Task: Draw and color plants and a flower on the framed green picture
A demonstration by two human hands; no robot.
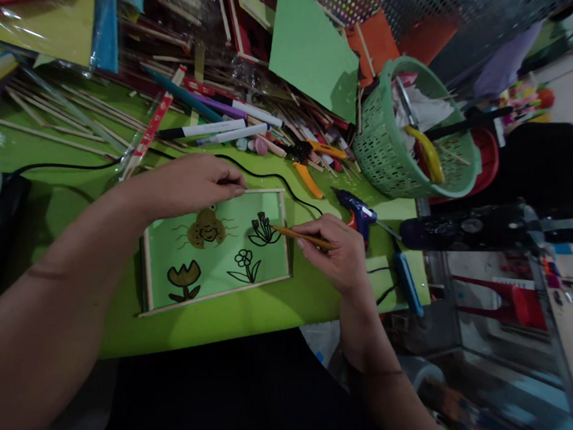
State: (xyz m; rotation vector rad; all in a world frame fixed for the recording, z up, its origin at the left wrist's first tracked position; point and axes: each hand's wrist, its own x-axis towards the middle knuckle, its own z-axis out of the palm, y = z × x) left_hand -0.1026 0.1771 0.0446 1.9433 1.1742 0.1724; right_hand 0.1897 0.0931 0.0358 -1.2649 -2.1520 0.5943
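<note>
A green card picture (214, 251) with a thin wooden stick frame lies flat on the green table. It bears black-outlined flowers and a brown round creature with wavy legs. The tulip at lower left is coloured brown; the two flowers on the right show mostly outlines. My left hand (188, 181) rests over the far edge, its fingers bent and closed at the frame stick, partly hidden. In my right hand (337, 247) is a slim brown pen (306, 235), pinched between thumb and fingers. Its tip is at the upper right flower, over the frame's right side.
Behind the picture lie markers (213, 128), orange-handled pliers (308, 176) and many loose sticks (64, 117). A glue gun (359, 212) and a green basket (385, 139) stand to the right. A black cable (283, 178) runs behind the frame. Green card (313, 55) leans at the back.
</note>
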